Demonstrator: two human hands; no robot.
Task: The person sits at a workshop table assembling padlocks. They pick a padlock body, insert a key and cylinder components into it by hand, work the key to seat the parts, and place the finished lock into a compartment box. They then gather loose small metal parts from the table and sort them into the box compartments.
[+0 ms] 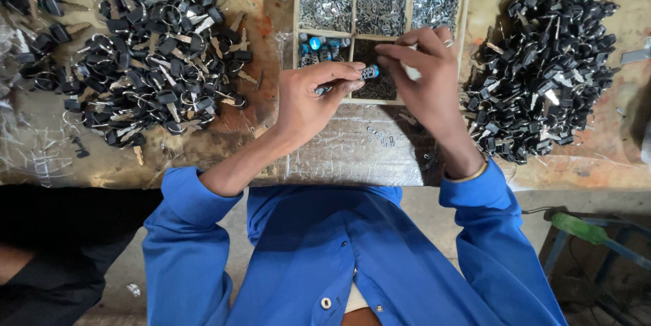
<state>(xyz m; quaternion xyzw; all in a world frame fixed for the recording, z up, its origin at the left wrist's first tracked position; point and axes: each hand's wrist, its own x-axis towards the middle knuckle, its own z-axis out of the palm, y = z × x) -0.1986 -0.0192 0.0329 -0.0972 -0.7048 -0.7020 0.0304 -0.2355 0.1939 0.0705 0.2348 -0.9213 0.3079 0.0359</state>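
My left hand (pixel 308 95) pinches a small blue-and-silver cylinder (pixel 369 72) between thumb and forefinger, just above the near edge of a wooden compartment tray (pixel 296 21). My right hand (pixel 424 71) hovers against the cylinder's tip, fingers pinched together on something too small to make out. Both hands sit over the tray's dark middle compartment (pixel 380 88). More blue cylinders (pixel 315 44) lie in the near left compartment. Both sleeves are blue.
Three far tray compartments hold small silver metal parts (pixel 380 0). Large heaps of black-headed keys on rings lie left (pixel 149 48) and right (pixel 542 68) on the worn wooden bench. A plastic-wrapped sheet (pixel 352 149) covers the bench edge. A green-handled tool (pixel 590 231) lies below right.
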